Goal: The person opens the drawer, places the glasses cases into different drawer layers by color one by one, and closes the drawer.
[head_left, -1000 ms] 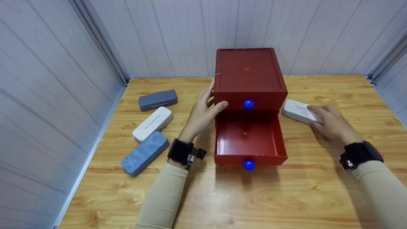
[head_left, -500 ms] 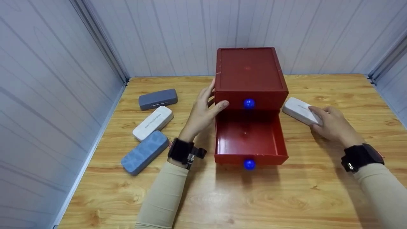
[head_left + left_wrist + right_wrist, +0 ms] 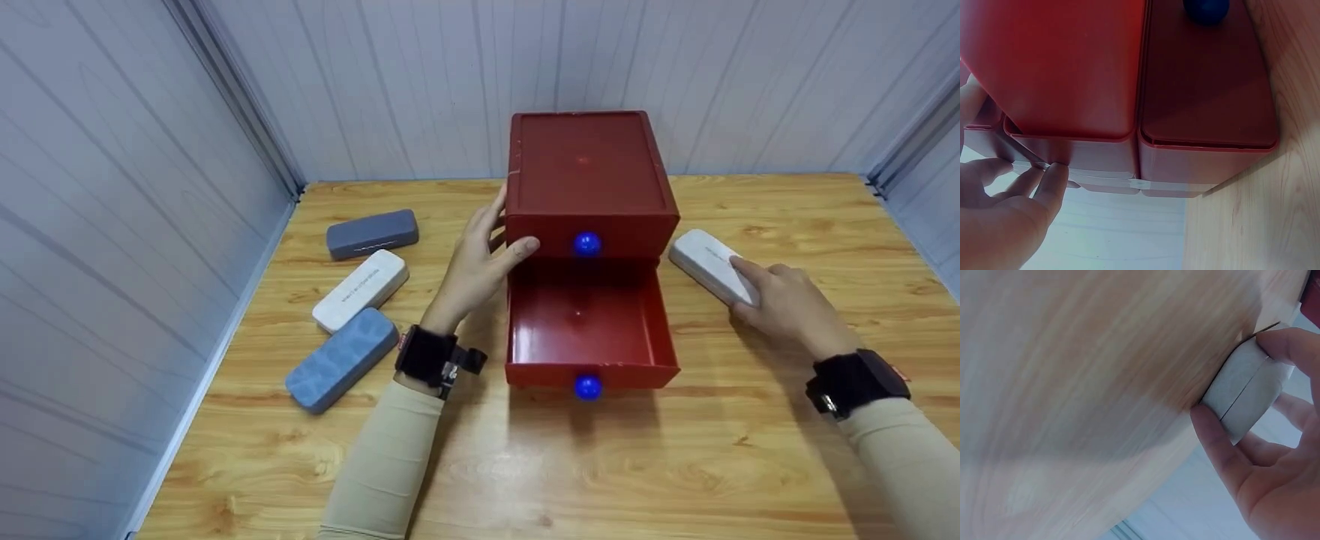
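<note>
My left hand (image 3: 478,262) lies against the left side of a red plastic drawer cabinet (image 3: 589,165), its thumb over the front corner. In the left wrist view, extended fingertips (image 3: 1055,174) touch the cabinet's side. Below the upper drawer, an empty drawer (image 3: 589,322) with a blue knob (image 3: 588,388) is pulled out; a lower drawer (image 3: 1207,79) is closed. To the right of the cabinet, my right hand (image 3: 787,304) pinches the near end of a white glasses case (image 3: 709,262) between thumb and fingers. In the right wrist view the case (image 3: 1247,382) rests close on the table, its lid seam closed.
Three more glasses cases lie left of the cabinet: dark grey (image 3: 373,234), white (image 3: 361,291) and light blue (image 3: 343,360); the last two touch. A pale panelled wall (image 3: 405,90) stands behind the wooden table (image 3: 600,480), another along its left.
The right hand has turned the white glasses case slightly, so its near end points more toward the person. The left hand and cabinet stay in place.
</note>
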### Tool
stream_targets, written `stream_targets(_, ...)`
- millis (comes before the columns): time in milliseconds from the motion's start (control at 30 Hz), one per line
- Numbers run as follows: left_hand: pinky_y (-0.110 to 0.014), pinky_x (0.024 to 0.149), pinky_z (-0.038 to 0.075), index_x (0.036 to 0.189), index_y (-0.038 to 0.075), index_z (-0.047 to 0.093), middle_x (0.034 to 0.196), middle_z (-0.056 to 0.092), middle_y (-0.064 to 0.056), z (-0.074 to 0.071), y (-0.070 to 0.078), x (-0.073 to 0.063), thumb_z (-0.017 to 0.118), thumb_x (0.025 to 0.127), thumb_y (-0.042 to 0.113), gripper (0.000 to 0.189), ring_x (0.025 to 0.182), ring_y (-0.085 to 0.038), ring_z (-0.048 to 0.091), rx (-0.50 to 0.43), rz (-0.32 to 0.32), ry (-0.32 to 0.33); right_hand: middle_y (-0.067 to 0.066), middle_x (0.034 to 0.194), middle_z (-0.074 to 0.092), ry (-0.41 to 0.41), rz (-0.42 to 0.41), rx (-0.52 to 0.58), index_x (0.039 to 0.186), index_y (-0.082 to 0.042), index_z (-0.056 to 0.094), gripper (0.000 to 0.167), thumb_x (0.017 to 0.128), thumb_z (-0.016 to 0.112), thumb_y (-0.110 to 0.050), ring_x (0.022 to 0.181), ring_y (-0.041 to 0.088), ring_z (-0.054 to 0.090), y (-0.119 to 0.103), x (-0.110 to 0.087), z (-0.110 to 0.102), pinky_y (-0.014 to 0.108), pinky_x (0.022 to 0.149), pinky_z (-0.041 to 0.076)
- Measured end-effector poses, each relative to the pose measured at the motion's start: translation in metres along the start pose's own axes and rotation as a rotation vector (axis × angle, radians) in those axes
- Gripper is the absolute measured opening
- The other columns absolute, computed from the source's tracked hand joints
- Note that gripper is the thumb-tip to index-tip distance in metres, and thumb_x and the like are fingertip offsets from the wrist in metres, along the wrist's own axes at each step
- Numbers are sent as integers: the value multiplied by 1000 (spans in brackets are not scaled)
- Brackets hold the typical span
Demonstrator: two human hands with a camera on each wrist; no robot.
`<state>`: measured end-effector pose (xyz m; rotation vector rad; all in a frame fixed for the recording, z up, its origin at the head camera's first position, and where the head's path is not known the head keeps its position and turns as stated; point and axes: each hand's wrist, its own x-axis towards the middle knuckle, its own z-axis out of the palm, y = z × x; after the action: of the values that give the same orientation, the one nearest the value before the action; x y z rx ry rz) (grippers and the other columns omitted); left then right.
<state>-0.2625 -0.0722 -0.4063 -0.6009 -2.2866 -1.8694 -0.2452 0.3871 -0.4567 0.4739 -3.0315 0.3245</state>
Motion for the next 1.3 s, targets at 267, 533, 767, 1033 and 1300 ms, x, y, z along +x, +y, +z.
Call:
stream_targets(267, -36, 121, 42, 169, 16, 27, 160, 42, -12, 0, 1, -1, 78, 99, 26, 88, 146, -24, 47, -18, -7, 6, 52, 119, 57, 25, 1, 6, 157, 3, 44, 72, 98, 72, -28, 108, 67, 57, -4, -7, 3, 76, 87, 49)
stream_targets(533, -36, 121, 43, 170, 13, 26, 161, 42, -12, 1, 3, 0, 79, 98, 26, 89, 146, -24, 47, -7, -11, 5, 48, 130, 57, 26, 98, 220, 158, -1, 46, 69, 103, 69, -36, 105, 60, 63, -12, -19, -2, 71, 85, 51)
stream_targets(767, -33, 120, 43, 170, 18, 26, 160, 41, -9, 0, 1, 0, 79, 98, 29, 90, 146, -22, 47, -1, -12, 3, 44, 122, 65, 35, 119, 302, 158, -5, 48, 66, 104, 68, -39, 91, 42, 70, -33, -36, -19, 32, 59, 47)
stream_targets(1033, -29, 120, 42, 170, 20, 26, 158, 43, -7, 0, 0, -1, 78, 100, 29, 88, 145, -19, 47, 6, -11, 1, 36, 126, 68, 70, 121, 456, 162, -13, 46, 63, 107, 67, -33, 79, -7, 66, -65, -61, -51, 23, 60, 57)
stream_targets(1300, -29, 119, 42, 170, 19, 26, 159, 42, -8, 0, 1, -1, 78, 99, 30, 89, 146, -19, 47, 17, -15, 2, -1, 117, 73, 188, 41, 526, 159, -15, 52, 59, 104, 72, -16, 89, -9, 63, -89, -81, -74, 16, 63, 58)
